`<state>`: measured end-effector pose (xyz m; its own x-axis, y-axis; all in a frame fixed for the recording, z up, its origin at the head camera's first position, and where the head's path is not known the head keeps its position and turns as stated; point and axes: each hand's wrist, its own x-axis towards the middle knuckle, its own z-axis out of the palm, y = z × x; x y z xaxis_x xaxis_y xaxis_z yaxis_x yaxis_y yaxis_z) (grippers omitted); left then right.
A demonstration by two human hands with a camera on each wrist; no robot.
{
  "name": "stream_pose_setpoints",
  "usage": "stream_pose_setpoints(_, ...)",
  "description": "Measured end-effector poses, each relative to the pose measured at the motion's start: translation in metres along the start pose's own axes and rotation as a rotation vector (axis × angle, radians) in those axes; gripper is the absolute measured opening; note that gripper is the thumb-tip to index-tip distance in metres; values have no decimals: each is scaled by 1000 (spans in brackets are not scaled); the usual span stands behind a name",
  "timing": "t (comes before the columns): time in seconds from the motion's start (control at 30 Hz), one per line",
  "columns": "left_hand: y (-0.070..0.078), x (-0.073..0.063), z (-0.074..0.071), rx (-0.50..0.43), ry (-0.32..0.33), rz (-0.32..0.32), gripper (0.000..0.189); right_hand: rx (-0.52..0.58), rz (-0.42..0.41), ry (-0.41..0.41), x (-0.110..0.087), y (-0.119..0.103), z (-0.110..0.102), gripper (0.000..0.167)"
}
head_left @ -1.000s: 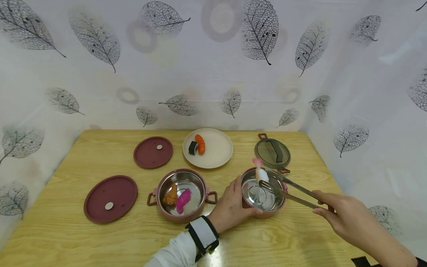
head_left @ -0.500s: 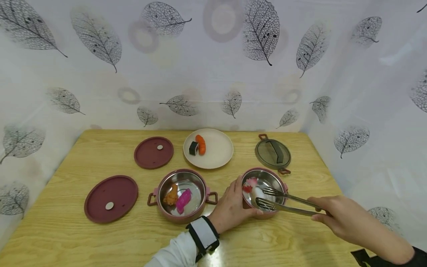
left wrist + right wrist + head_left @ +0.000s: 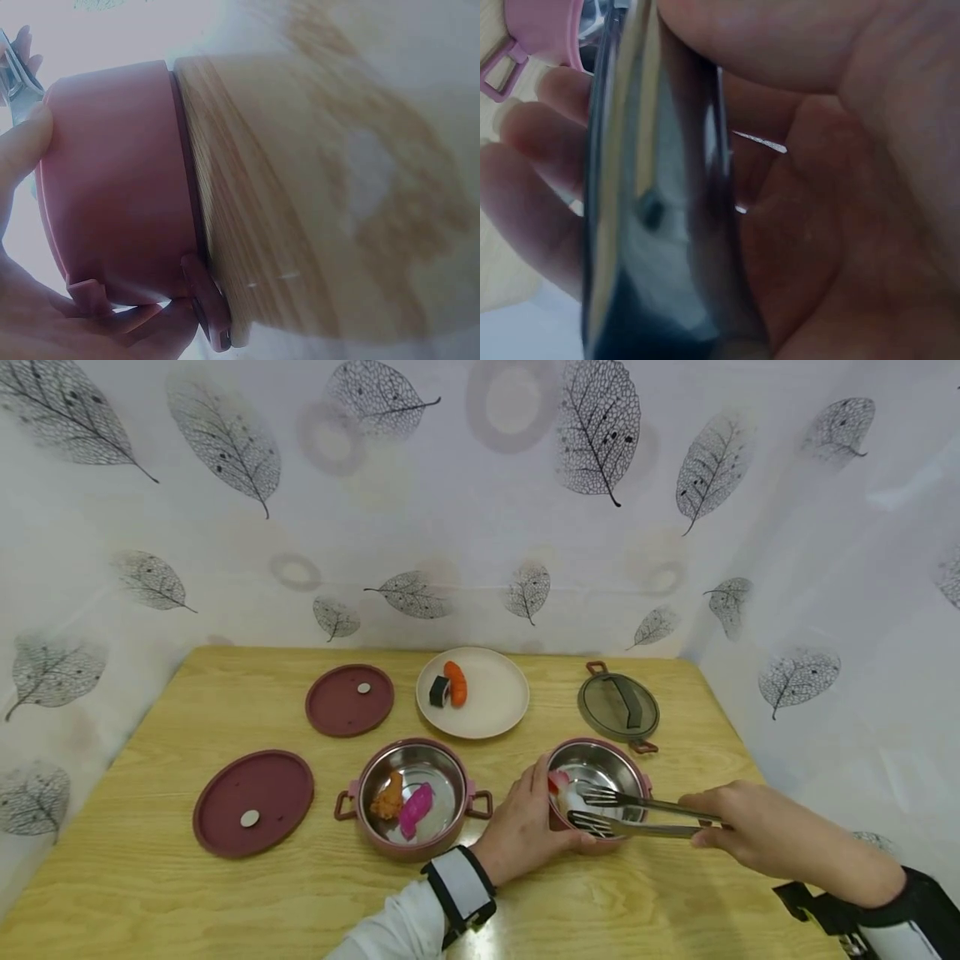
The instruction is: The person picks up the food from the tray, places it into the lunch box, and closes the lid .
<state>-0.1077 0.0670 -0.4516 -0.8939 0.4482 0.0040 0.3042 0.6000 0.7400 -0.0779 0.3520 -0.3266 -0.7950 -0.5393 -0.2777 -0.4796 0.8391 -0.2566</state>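
In the head view my left hand (image 3: 521,822) grips the near-left side of a small pink steel-lined pot (image 3: 611,758). The left wrist view shows the thumb at the rim and fingers bent round the wall by a side handle (image 3: 206,304). My right hand (image 3: 765,831) holds metal tongs (image 3: 663,831) from the right, thumb and fingers on both arms. The fork-shaped tong tips are inside the pot, over a toy shrimp sushi (image 3: 570,799) with white body and red-pink tail. The tips partly cover it. Close up, the tongs' arms (image 3: 682,262) fill the right wrist view.
Left of the hands stands a second pink pot (image 3: 448,768) holding a fried chicken piece (image 3: 387,799) and a magenta piece (image 3: 415,810). Behind are a plate (image 3: 495,693) with a sushi roll (image 3: 438,692) and an orange piece (image 3: 455,683), maroon discs (image 3: 348,702), and a dark lid (image 3: 611,706).
The tongs have lowered the shrimp sushi from above the rim into the right pot, and the right hand has moved slightly left. The left hand keeps its grip on the pot.
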Motion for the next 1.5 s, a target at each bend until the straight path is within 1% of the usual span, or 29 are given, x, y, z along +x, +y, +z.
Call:
stream_pose_setpoints(0.1,0,0,0,5,3,2,121,12,7,-27,2,1,-4,40)
stream_pose_setpoints(0.23,1,1,-1,14,9,-2,120,43,5,-43,4,1,-8,37)
stream_pose_setpoints(0.33,1,1,-1,29,23,4,119,47,-12,-27,4,0,-10,30)
stream_pose_setpoints(0.37,1,1,-1,36,27,7,118,43,-12,-21,4,0,-11,30)
stream_pose_setpoints(0.43,1,1,-1,39,32,13,118,28,-3,-14,3,0,-13,33)
stream_pose_setpoints(0.57,0,0,1,40,29,8,118,5,69,-24,2,0,-17,47)
stream_pose_setpoints(0.67,0,0,2,32,26,2,118,-12,80,-5,5,-1,-20,47)
stream_pose_setpoints(0.8,0,0,1,17,19,-5,117,-34,22,74,13,-8,-25,43)
stream_pose_setpoints(0.83,-1,0,2,17,19,-6,117,-34,8,97,16,-11,-27,43)
stream_pose_setpoints(0.93,-1,-1,2,16,30,8,102,-57,-45,199,29,-22,-31,39)
stream_pose_setpoints(0.97,-2,0,2,24,38,19,98,-63,-56,220,35,-25,-32,40)
stream_pose_setpoints(1.07,-2,0,2,43,46,29,96,-57,-46,251,52,-38,-36,42)
stream_pose_setpoints(1.1,-2,0,2,47,44,28,102,-60,-43,259,58,-42,-37,42)
stream_pose_setpoints(1.17,-2,0,2,43,34,19,111,-66,-13,250,70,-50,-38,45)
stream_pose_setpoints(1.23,-2,0,1,34,26,10,116,-80,-12,269,84,-56,-37,46)
stream_pose_setpoints(1.4,-2,1,2,34,24,3,118,-106,-26,347,120,-65,-33,47)
stream_pose_setpoints(1.5,-1,1,2,41,22,3,118,-114,-21,360,141,-68,-29,47)
